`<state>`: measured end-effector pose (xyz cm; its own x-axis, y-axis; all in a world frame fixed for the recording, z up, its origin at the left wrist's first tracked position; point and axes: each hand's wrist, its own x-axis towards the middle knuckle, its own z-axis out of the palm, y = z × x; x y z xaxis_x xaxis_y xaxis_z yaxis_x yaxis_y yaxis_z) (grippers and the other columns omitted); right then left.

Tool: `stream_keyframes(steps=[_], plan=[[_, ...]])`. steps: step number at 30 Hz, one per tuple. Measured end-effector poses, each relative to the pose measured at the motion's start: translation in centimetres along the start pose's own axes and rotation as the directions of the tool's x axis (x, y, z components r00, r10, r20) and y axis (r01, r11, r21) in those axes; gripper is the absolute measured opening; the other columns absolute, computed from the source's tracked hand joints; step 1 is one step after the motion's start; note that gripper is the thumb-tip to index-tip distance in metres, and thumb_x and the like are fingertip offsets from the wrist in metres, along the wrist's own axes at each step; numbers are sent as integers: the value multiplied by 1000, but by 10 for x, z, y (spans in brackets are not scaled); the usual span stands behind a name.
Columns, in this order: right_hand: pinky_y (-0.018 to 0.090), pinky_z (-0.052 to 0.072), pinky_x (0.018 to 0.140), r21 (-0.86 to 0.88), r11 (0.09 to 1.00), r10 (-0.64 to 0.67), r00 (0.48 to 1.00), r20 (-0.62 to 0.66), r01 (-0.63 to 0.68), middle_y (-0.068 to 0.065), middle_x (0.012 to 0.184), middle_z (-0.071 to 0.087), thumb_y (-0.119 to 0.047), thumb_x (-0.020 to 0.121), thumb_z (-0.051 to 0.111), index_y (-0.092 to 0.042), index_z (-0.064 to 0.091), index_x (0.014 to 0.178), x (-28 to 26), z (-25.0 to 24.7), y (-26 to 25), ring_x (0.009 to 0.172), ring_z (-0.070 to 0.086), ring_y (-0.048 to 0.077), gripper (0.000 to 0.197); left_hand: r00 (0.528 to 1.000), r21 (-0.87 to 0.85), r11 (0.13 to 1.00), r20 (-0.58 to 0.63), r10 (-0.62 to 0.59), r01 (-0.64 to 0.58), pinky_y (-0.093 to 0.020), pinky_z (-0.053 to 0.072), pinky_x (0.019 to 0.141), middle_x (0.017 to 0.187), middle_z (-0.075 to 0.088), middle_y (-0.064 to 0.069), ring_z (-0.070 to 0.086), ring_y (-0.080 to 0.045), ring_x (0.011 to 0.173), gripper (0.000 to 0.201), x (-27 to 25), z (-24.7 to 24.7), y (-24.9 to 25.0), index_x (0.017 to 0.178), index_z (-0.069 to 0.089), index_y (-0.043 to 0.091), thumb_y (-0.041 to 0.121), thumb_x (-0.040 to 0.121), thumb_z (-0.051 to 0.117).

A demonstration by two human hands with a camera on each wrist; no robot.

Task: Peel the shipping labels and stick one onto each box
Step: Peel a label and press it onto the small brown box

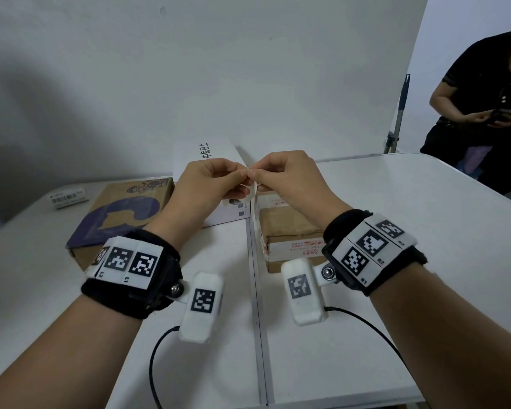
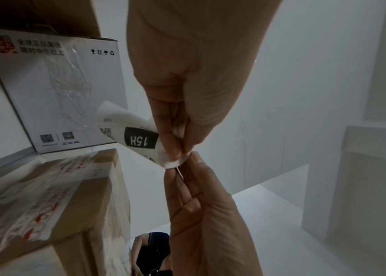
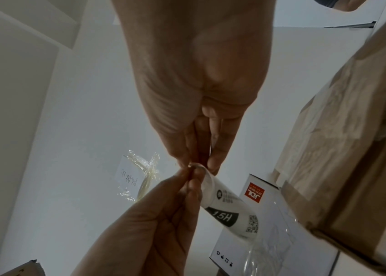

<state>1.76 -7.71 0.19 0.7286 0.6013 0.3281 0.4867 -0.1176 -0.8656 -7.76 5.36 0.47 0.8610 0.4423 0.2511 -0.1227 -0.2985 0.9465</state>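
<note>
A curled white shipping label (image 1: pixel 250 196) marked "15H" (image 2: pixel 130 136) (image 3: pixel 229 209) hangs in the air between both hands, above the table's middle. My left hand (image 1: pixel 242 175) (image 2: pixel 177 149) pinches it near one corner between thumb and fingers. My right hand (image 1: pixel 255 175) (image 3: pixel 201 166) pinches the same corner edge, fingertip to fingertip with the left. Under the hands are three boxes: a brown box with purple print (image 1: pixel 121 214) on the left, a white box (image 1: pixel 207 160) (image 2: pixel 57 93) at the back, and a brown taped box (image 1: pixel 289 231) (image 2: pixel 57 205) just right of centre.
A small white item printed with a barcode (image 1: pixel 68 197) lies at the far left of the white table (image 1: pixel 396 231). A seam (image 1: pixel 257 320) runs down the table's middle. A person in black (image 1: pixel 484 113) stands at the far right beside a pole (image 1: pixel 398 113).
</note>
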Motion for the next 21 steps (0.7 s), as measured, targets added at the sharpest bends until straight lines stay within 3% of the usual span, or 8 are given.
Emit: stream_keyframes(steps=[6, 11, 13, 15, 17, 21], plan=[[34, 60, 83, 91, 995, 54, 998, -31, -51, 0, 82, 75, -20, 85, 68, -12, 76, 88, 1, 2, 2, 78, 74, 15, 12, 1000, 42, 999, -13, -5, 6, -36, 57, 81, 86, 71, -18, 66, -18, 73, 19, 0, 3, 1, 97, 68, -8, 10, 92, 62], [40, 57, 88, 231, 965, 129, 992, -5, -124, 7, 89, 76, -19, 83, 66, -10, 77, 88, 3, 2, 8, 85, 74, 21, 15, 1000, 9, 1000, -7, -14, 14, -23, 59, 75, 84, 69, -16, 67, -13, 71, 19, 1, 6, 1, 99, 65, -12, 6, 92, 61], [40, 57, 88, 236, 961, 149, 989, -8, -143, 6, 88, 76, -24, 81, 66, -12, 76, 86, 3, 0, 9, 85, 75, 20, 16, 1000, 11, 1000, 2, -18, 18, -25, 58, 75, 82, 69, -14, 67, -13, 71, 16, 1, 6, 2, 96, 66, -9, 6, 92, 60], [38, 58, 86, 256, 953, 173, 985, -28, -160, 8, 86, 75, -18, 85, 63, -5, 74, 88, 4, -2, 8, 86, 74, 21, 17, 999, -7, 999, 12, -33, 33, -26, 58, 75, 78, 70, -10, 67, -14, 71, 11, 3, 5, 1, 90, 66, -3, 5, 92, 59], [36, 59, 86, 321, 927, 218, 975, -43, -193, 8, 83, 72, -9, 90, 59, 2, 70, 89, 4, -6, 8, 85, 72, 20, 16, 998, -58, 996, 17, -68, 69, -22, 57, 72, 74, 70, -5, 67, -13, 70, 12, 4, 4, 0, 84, 65, 1, 3, 93, 57], [33, 57, 88, 550, 792, 309, 951, 12, -265, 10, 89, 68, -6, 93, 55, 0, 65, 86, 2, -10, 6, 83, 68, 19, 13, 984, -243, 953, 48, -173, 180, -23, 56, 76, 86, 69, -11, 70, -20, 82, 9, 8, 2, -2, 86, 61, 1, 4, 92, 55]])
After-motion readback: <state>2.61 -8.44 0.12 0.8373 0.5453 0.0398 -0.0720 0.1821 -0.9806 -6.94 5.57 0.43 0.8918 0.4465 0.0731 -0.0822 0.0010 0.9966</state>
